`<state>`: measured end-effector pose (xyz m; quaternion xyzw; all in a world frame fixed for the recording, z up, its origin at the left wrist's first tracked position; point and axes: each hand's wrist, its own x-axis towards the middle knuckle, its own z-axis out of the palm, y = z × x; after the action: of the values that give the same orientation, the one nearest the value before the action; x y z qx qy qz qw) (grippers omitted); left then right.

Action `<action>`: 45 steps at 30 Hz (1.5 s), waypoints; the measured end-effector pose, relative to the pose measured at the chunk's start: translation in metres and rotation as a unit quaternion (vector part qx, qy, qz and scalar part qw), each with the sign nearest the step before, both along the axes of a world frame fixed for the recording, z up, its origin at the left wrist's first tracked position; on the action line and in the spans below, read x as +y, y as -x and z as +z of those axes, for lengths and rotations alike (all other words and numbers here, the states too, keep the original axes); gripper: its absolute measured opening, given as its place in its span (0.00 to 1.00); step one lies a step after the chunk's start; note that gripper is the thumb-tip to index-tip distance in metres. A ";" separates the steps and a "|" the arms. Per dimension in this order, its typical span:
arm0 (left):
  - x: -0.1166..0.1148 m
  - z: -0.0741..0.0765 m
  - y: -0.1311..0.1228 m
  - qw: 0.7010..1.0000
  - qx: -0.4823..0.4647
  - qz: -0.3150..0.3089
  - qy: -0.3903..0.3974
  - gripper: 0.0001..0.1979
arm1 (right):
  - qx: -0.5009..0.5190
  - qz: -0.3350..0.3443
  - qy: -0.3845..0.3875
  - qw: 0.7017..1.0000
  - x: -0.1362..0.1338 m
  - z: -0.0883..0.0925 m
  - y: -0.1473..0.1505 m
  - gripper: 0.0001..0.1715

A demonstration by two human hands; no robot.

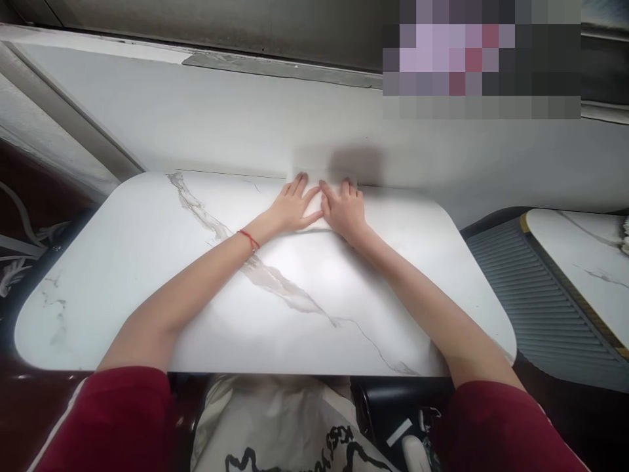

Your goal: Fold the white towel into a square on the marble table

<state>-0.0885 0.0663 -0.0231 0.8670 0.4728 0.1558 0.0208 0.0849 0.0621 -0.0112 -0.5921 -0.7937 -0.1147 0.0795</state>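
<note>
A thin white sheet, cloth or paper I cannot tell, [313, 207] lies at the far edge of the white marbled table [285, 341]. Its back part reaches the wall. My left hand [293, 203], with a red string bracelet on the wrist, rests on the sheet with its fingers stretched out. Beside it, my right hand [344, 208] presses on the same sheet, fingers extended and slightly bent. The thumb and forefinger of each hand point toward the other hand. Part of the sheet is hidden under both palms.
A pale wall [221, 124] rises directly behind the table. To the right stand a ribbed grey panel [535, 295] and another marbled tabletop [584, 262]. White cords [19, 223] hang at the left. A dark bag-like thing [393, 400] sits below the front edge.
</note>
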 end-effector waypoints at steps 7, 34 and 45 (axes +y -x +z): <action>0.003 -0.001 0.000 1.000 0.013 -0.003 0.016 0.37 | -0.006 0.003 0.022 1.000 -0.003 0.006 -0.001 0.35; -0.156 0.096 0.065 0.991 0.072 -0.034 0.109 0.14 | -0.154 0.262 0.287 0.908 -0.172 0.105 0.042 0.19; -0.136 0.079 0.087 0.993 0.010 0.004 0.116 0.14 | -0.062 0.369 0.337 0.864 -0.165 0.118 0.031 0.21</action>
<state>-0.1752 -0.0699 0.0557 0.8582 0.4916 0.0917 0.1157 0.0541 -0.1029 0.1064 -0.2378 -0.9478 0.1612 -0.1384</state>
